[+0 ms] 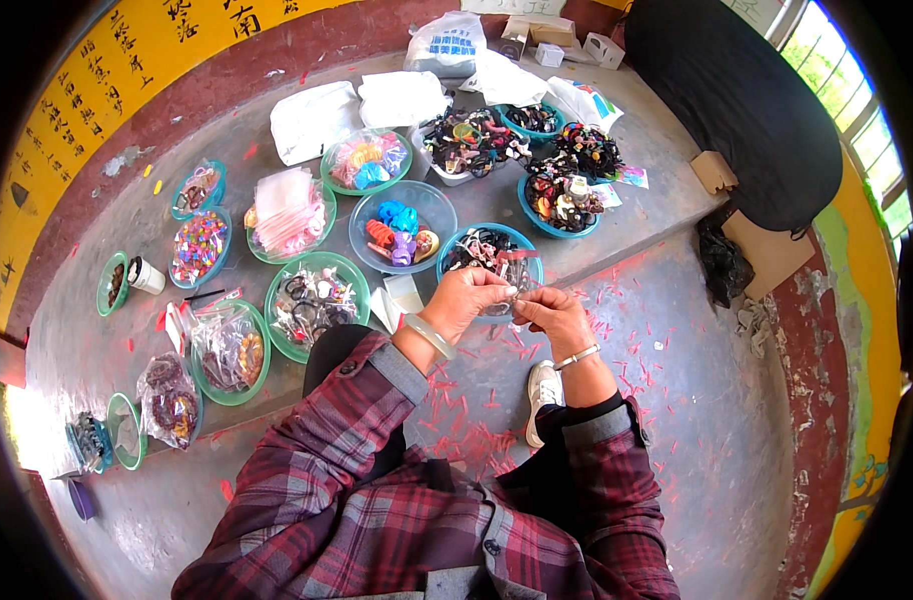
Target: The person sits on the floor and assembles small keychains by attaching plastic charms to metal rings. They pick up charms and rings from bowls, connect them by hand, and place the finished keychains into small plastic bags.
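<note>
Seated beside a grey concrete platform (617, 238), I bring my two hands close together around a small clear plastic packet with a reddish upper part (517, 266). My left hand (462, 303), a pale jade-green bangle (431, 337) at the wrist, pinches it between thumb and fingers; my right hand (563, 322), wearing a narrow silver-coloured bangle (578, 356), has its thumb and forefinger closed at the packet's lower end, just beside the left fingertips. What the packet contains is too small to tell. It appears against the right side of a round blue plastic basin (440, 268) heaped with dark, mixed small pieces.

Near my left hand sits a clear bluish round basin (434, 202) holding blue, orange and purple pieces; beside it, toward me, is a green plastic basin (287, 350) of white and dark items. Farther left, flat pale-pink packets (285, 208) lie stacked in another basin, near a bowlful of tiny multicoloured pieces (199, 247). White plastic bags (315, 120) lie at the back. Below, thin red scraps (472, 410) litter the floor around a white shoe (545, 388).
</note>
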`<state>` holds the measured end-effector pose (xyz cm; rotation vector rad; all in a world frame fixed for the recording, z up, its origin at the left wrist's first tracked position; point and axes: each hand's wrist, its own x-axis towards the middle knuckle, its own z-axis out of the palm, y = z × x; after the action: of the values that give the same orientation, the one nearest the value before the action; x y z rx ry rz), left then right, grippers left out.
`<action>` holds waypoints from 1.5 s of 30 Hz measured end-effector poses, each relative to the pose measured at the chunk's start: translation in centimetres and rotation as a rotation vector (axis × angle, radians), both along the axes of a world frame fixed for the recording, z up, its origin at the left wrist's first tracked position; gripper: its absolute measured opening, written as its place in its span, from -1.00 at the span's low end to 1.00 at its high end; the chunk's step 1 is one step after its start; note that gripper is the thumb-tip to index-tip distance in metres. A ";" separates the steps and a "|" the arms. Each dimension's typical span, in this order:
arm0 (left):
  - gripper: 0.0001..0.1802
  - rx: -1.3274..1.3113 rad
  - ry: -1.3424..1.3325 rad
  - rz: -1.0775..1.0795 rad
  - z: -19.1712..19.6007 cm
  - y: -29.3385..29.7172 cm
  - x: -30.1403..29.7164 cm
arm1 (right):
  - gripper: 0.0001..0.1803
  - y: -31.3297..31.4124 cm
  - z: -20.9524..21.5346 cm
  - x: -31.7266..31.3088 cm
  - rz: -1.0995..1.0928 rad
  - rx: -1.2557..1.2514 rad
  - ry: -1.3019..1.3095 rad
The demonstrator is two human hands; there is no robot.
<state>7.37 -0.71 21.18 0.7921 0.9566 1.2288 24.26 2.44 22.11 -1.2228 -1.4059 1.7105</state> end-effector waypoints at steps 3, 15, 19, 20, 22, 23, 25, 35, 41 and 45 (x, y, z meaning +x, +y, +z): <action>-0.83 0.007 0.010 0.002 -0.1 0.0 0.0 | -0.91 0.1 -0.3 0.0 -0.010 0.012 0.013; -0.86 0.125 0.221 0.055 -1.5 0.3 0.0 | -0.69 -0.8 2.2 -0.9 -0.307 0.891 -0.243; -0.85 0.201 0.400 0.051 -1.7 0.3 0.2 | -0.69 -1.2 2.2 -0.7 -0.192 1.006 -0.392; -0.86 0.206 0.429 0.051 -1.4 0.3 0.3 | -0.70 -1.3 2.1 -0.8 -0.186 0.981 -0.407; -0.86 0.219 0.519 0.056 -0.9 0.1 0.5 | -0.71 -1.7 2.0 -1.1 -0.172 0.929 -0.437; -0.86 0.224 0.565 0.061 -0.7 0.0 0.5 | -0.73 -1.8 1.8 -1.1 -0.162 0.945 -0.451; -0.85 0.246 0.511 0.064 -1.0 0.0 0.6 | -0.75 -1.7 1.4 -1.1 -0.143 0.975 -0.479; -0.86 0.309 0.646 0.182 -1.1 0.0 0.2 | -0.61 -0.2 -0.3 -0.3 -0.340 0.607 -0.038; -0.87 0.356 0.627 0.129 -0.8 -0.3 0.3 | -0.60 0.6 -0.2 0.5 -0.132 0.363 0.071; -0.87 0.361 0.633 0.120 -0.6 -0.4 0.2 | -0.76 0.2 0.4 0.9 -0.019 0.394 0.049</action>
<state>7.60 -1.14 20.53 1.4829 1.3186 1.2974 25.15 2.69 22.50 -0.9651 -1.6003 1.3550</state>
